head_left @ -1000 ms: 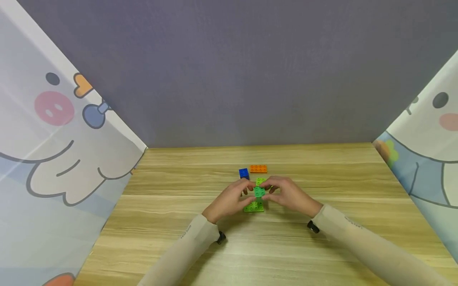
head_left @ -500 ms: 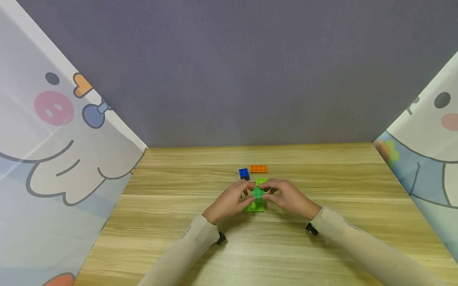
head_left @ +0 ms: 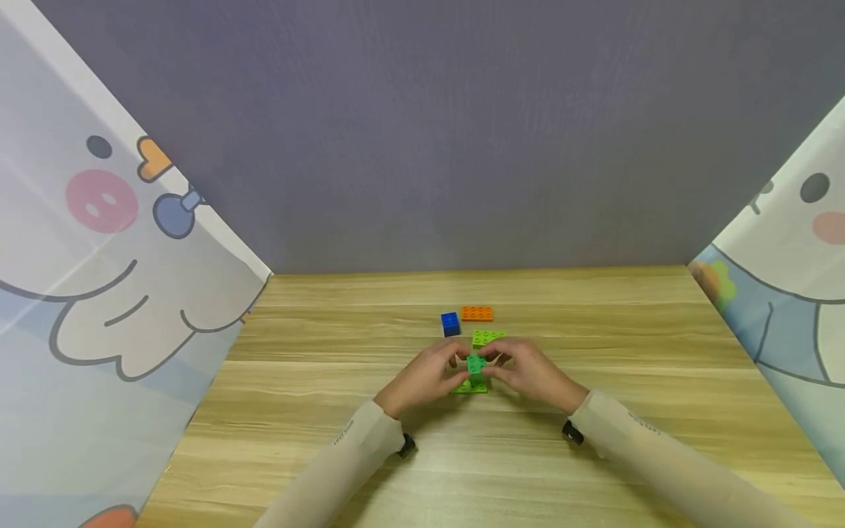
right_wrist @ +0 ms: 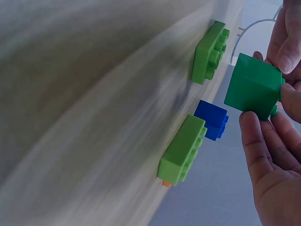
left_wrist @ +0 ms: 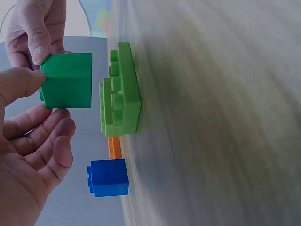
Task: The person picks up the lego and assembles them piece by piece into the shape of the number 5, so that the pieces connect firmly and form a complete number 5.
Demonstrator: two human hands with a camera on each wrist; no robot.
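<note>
Both hands hold one green brick (head_left: 475, 365) between their fingertips, studs facing up, above a lime green studded brick (head_left: 470, 389) on the table. My left hand (head_left: 422, 378) grips it from the left, with thumb and fingers on it. From the right, my right hand (head_left: 531, 374) pinches the other side. In the left wrist view a gap shows between the green brick (left_wrist: 68, 81) and the lime brick below. The right wrist view shows the green brick (right_wrist: 253, 87) likewise apart from the lime brick (right_wrist: 207, 55).
Just beyond the hands lies a second lime brick (head_left: 489, 338). A blue brick (head_left: 450, 324) stands to its back left, and a flat orange brick (head_left: 477, 314) lies behind. The wooden table (head_left: 330, 315) ends at a grey wall (head_left: 462, 147); patterned panels flank it.
Both hands and the green brick have come slightly nearer to the body, over the near lime brick. More of the blue brick and the far lime brick shows now.
</note>
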